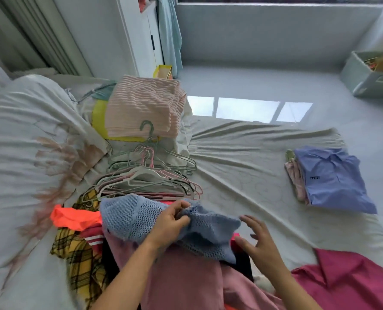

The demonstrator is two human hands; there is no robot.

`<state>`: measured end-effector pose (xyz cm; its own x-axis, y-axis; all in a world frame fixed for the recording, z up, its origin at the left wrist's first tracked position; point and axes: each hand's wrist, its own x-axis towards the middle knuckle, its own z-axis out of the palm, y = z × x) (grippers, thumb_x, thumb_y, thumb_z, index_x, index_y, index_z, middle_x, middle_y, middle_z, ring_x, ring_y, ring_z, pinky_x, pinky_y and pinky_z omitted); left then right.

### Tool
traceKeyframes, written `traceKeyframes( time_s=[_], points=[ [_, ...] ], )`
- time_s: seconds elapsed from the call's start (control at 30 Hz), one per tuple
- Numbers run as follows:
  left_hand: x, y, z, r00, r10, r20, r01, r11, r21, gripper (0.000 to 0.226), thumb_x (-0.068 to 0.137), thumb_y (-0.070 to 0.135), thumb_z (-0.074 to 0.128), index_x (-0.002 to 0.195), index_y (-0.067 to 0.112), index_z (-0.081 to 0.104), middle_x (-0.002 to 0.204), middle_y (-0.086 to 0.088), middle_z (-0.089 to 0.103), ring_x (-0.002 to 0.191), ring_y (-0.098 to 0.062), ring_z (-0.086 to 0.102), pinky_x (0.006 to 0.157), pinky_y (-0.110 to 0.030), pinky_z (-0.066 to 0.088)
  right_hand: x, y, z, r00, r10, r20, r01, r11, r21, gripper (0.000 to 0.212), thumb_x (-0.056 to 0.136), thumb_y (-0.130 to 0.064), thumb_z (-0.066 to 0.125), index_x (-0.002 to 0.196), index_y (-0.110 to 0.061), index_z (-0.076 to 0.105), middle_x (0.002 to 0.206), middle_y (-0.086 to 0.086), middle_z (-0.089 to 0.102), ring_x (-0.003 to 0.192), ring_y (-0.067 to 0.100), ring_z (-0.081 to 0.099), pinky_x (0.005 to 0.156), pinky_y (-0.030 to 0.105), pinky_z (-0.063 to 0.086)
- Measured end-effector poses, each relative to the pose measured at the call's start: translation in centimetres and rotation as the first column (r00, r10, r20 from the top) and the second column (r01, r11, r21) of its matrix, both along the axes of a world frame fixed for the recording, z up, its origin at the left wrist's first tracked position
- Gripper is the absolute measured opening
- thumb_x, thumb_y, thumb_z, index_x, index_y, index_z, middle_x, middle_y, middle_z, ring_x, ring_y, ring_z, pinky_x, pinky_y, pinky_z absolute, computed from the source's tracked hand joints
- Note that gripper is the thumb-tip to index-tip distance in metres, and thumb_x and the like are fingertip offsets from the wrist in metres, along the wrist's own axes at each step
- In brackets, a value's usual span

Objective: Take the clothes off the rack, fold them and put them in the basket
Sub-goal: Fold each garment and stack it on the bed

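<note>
While the left hand (pixel 171 222) pinches the blue knit top (pixel 136 218) above the unfolded pile, the right hand (pixel 258 240) hovers open; spreading it on the bed (pixel 241 166) for folding seems next.

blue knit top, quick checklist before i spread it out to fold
1. Left hand has a grip on the blue knit top: ok, fingers pinch it.
2. Right hand free to help: ok, open, fingers spread.
3. Bare sheet to the right for spreading: ok.
4. Hangers out of the way: ok, piled behind.
5. Top free of a hanger: cannot tell.
6. Basket within reach: cannot tell.
</note>
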<state>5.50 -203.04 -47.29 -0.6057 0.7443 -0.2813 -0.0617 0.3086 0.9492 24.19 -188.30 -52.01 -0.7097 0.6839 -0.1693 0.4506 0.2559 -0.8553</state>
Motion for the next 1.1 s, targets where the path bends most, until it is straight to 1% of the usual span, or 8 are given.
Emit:
traceKeyframes(
  time_s=[0.13, 0.27, 0.37, 0.5, 0.73, 0.87, 0.97, 1.1],
  points=[
    [1.7, 3.9, 5.9, 0.954, -0.283, -0.102, 0.293, 0.951, 0.097, 0.021, 0.067, 0.01, 0.05, 0.084, 0.018, 0.059, 0.072, 0.011, 0.057, 0.066, 0.001, 0.049, 0.064, -0.012, 0.041, -2.5, -0.5, 6.8, 0.977, 0.196, -0.079, -0.199, 0.979, -0.039, 0.056, 0.067, -0.024, 0.075, 0.111, -0.043, 0.048, 0.114, -0.028, 0.048, 0.102, -0.021, 0.044, 0.084, 0.001, 0.033],
    [1.1, 6.0, 10.2, 0.941, -0.329, -0.082, 0.339, 0.92, 0.198, 0.022, 0.062, 0.027, 0.066, 0.084, 0.024, 0.063, 0.08, 0.003, 0.062, 0.078, -0.011, 0.054, 0.074, -0.027, 0.044, -3.2, 0.9, 12.6, 0.972, 0.049, -0.228, -0.064, 0.996, -0.06, 0.012, 0.072, -0.024, 0.064, 0.08, -0.032, 0.062, 0.073, -0.011, 0.063, 0.067, -0.004, 0.054, 0.067, 0.021, 0.043],
    [0.4, 6.6, 11.8, 0.938, -0.323, -0.128, 0.344, 0.915, 0.208, 0.048, 0.051, 0.032, 0.072, 0.096, 0.025, 0.057, 0.09, 0.002, 0.058, 0.079, -0.009, 0.053, 0.074, -0.022, 0.046, -2.6, 3.0, 17.4, 0.964, 0.063, -0.26, -0.074, 0.997, -0.033, 0.03, 0.088, -0.001, 0.056, 0.077, -0.027, 0.063, 0.071, -0.012, 0.061, 0.063, -0.004, 0.052, 0.064, 0.019, 0.042],
    [0.1, 6.4, 9.2, 0.741, -0.415, -0.528, 0.339, 0.91, -0.24, 0.084, 0.046, 0.036, 0.066, 0.126, 0.027, 0.044, 0.119, -0.003, 0.052, 0.111, -0.018, 0.05, 0.096, -0.033, 0.042, -1.8, 4.9, 24.7, 0.964, 0.105, -0.245, -0.099, 0.994, 0.038, 0.031, 0.091, -0.002, 0.053, 0.076, -0.027, 0.063, 0.065, -0.018, 0.062, 0.064, -0.004, 0.054, 0.067, 0.015, 0.043],
    [1.2, 7.1, 8.2, 0.53, -0.295, -0.795, -0.065, 0.921, -0.385, 0.015, 0.078, 0.03, 0.058, 0.092, 0.03, 0.061, 0.1, 0.001, 0.067, 0.104, -0.024, 0.058, 0.075, -0.032, 0.03, 1.6, 7.8, 32.6, 0.966, 0.049, -0.254, -0.019, 0.993, 0.12, 0.024, 0.091, -0.01, 0.053, 0.079, -0.022, 0.07, 0.071, -0.011, 0.068, 0.067, 0.002, 0.061, 0.07, 0.023, 0.047],
    [-0.3, 7.9, 11.5, 0.902, -0.075, -0.426, 0.066, 0.997, -0.036, 0.032, 0.046, 0.044, 0.062, 0.074, 0.028, 0.058, 0.072, -0.004, 0.061, 0.074, -0.021, 0.057, 0.067, -0.031, 0.043, 5.3, 10.9, 34.6, 0.935, -0.138, -0.328, 0.173, 0.981, 0.082, 0.032, 0.089, -0.005, 0.053, 0.068, -0.023, 0.069, 0.064, -0.01, 0.068, 0.062, 0.005, 0.06, 0.069, 0.026, 0.045],
    [0.7, 9.5, 14.8, 0.974, -0.021, -0.225, 0.069, 0.975, 0.212, 0.044, 0.058, 0.015, 0.078, 0.089, 0.013, 0.047, 0.079, -0.008, 0.052, 0.073, -0.019, 0.049, 0.06, -0.025, 0.043, 8.4, 13.0, 35.4, 0.902, -0.257, -0.345, 0.279, 0.96, 0.013, 0.023, 0.089, -0.007, 0.053, 0.078, -0.019, 0.069, 0.077, 0.002, 0.068, 0.076, 0.018, 0.059, 0.078, 0.032, 0.046],
    [6.5, 11.6, 13.8, 0.946, -0.249, -0.207, 0.244, 0.968, -0.05, 0.041, 0.063, 0.017, 0.075, 0.091, 0.016, 0.045, 0.077, -0.001, 0.051, 0.066, -0.005, 0.049, 0.058, -0.017, 0.041, 11.7, 14.3, 36.6, 0.843, -0.343, -0.414, 0.342, 0.936, -0.079, 0.016, 0.089, -0.008, 0.055, 0.084, -0.016, 0.068, 0.085, 0.007, 0.067, 0.081, 0.021, 0.06, 0.082, 0.033, 0.047]
  ],
)
